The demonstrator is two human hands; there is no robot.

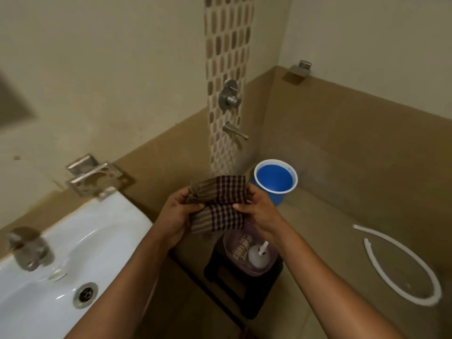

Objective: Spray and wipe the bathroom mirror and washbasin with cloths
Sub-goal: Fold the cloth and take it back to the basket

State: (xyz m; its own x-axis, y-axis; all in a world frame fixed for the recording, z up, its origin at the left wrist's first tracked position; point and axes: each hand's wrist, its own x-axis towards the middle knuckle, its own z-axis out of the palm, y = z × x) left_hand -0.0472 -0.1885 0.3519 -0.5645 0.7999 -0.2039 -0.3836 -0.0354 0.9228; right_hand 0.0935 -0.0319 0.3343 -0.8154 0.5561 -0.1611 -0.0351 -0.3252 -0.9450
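— Both hands are up in the head view. What are they holding?

— One brown-and-maroon checked cloth (218, 204), stretched between them. The left hand (176, 214) pinches its bunched left edge with thumb and curled fingers; the right hand (258, 208) grips the right edge the same way.

— Where is it relative to the washbasin?

— Off to the right of the white ceramic washbasin (73, 253), held in the air above a translucent pink plastic basket (228, 243). That basket sits on a small black stool (244, 289) and holds a second folded checked cloth (242, 248) beside a white spray bottle (258, 256).

— Anything else nearby?

— A blue plastic bucket with a white rim (275, 181) stands on the floor just behind the right hand, below the steel wall spout (234, 130). A steel basin tap (27, 248), blurred, rises at the basin's left, and a steel soap holder (95, 174) is fixed to the wall above it.
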